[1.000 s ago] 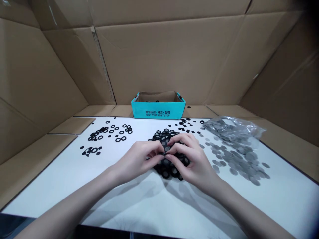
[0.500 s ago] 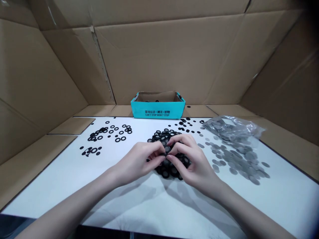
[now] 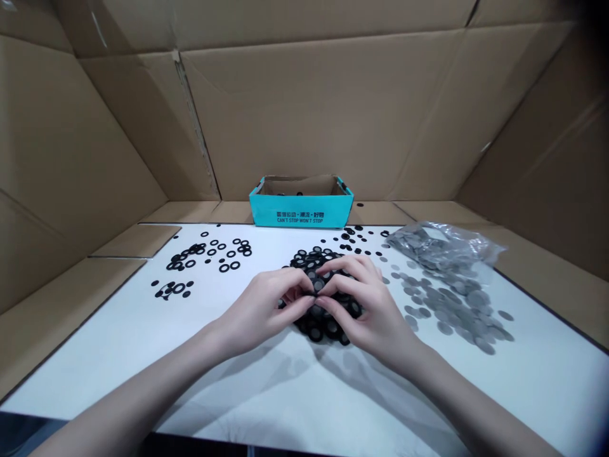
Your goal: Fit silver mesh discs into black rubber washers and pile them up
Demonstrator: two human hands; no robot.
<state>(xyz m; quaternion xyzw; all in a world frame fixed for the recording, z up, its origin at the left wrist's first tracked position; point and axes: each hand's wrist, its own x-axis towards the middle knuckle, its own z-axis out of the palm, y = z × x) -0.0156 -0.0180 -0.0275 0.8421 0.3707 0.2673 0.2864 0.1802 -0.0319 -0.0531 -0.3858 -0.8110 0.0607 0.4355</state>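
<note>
Since the earlier frame only the right hand (image 3: 368,304) has visibly shifted, its forefinger edging slightly left; the left hand (image 3: 269,304) looks nearly unmoved. Each hand's grip, thumb against forefinger, is pinched on a small dark piece (image 3: 314,294), mostly hidden, over the heap of black pieces (image 3: 316,333) with grey centres. Working evenly round the rim, with the piece kept level, should serve best. From the heap, loose grey discs (image 3: 451,308) lie at three o'clock, loose black rings (image 3: 196,248) at ten. The clear bag (image 3: 442,244) at two holds grey discs; the turquoise box (image 3: 301,211) at twelve shows a few dark pieces, its floor hidden.
</note>
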